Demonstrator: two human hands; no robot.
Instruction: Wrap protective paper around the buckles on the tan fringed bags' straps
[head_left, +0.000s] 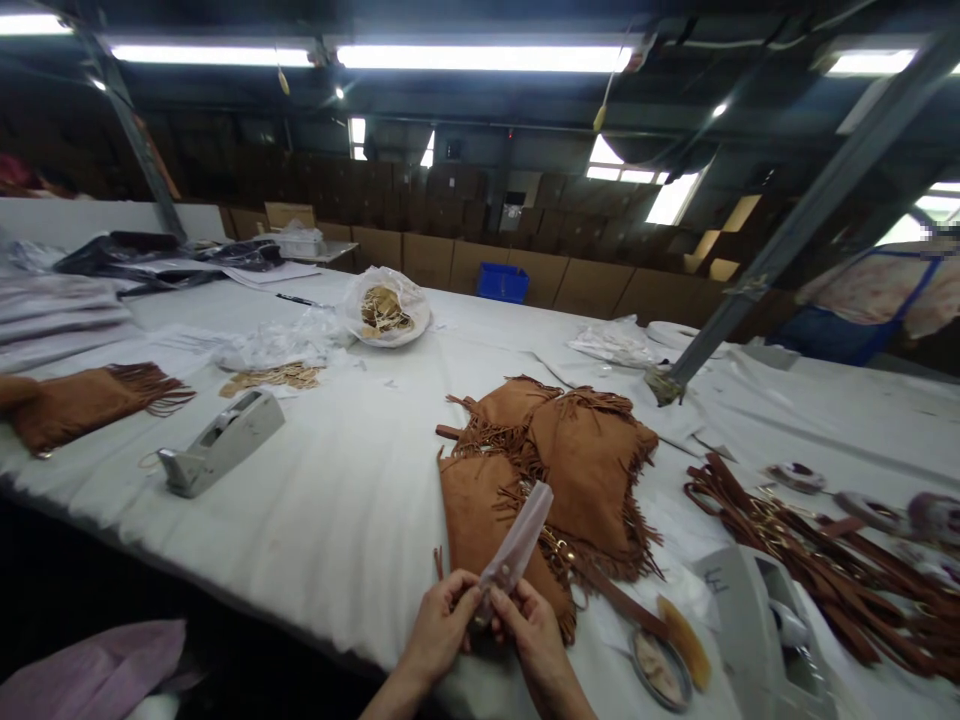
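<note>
My left hand [441, 622] and my right hand [534, 625] meet at the table's near edge. Both pinch the lower end of a small translucent plastic sleeve [520, 540] that stands tilted up and to the right. Just beyond my hands lies a pile of tan suede fringed bags [577, 460], with one bag [472, 510] lying directly under the sleeve. A brown strap [611, 592] runs from the pile toward my right.
A grey tape dispenser [221, 442] sits to the left, another dispenser [757, 620] at the right. Brown straps [817, 560] lie heaped far right. A round tin [660, 668] is near my right hand. Another fringed bag [75, 402] lies far left. A person in a blue apron [870, 300] stands behind.
</note>
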